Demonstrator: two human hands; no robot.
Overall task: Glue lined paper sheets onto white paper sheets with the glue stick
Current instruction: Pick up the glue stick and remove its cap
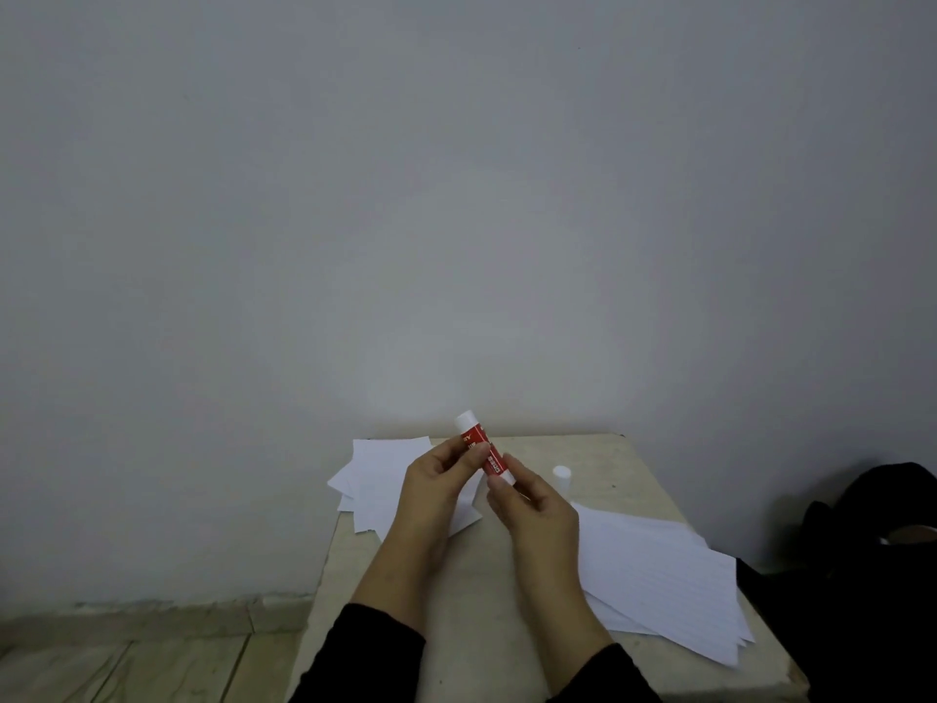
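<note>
A red and white glue stick [480, 445] is held above the table, tilted with its white end up and to the left. My left hand [437, 482] pinches its upper half and my right hand [532, 504] grips its lower end. A loose pile of plain white sheets [375, 471] lies at the table's far left, partly hidden by my left hand. A stack of lined sheets [664, 580] lies fanned out on the right. A small white cap [562, 478] stands upright behind my right hand.
The small beige table [628, 464] stands against a plain grey wall. A dark bag or cloth [872, 540] sits just off its right edge. Tiled floor [127, 662] shows at the lower left.
</note>
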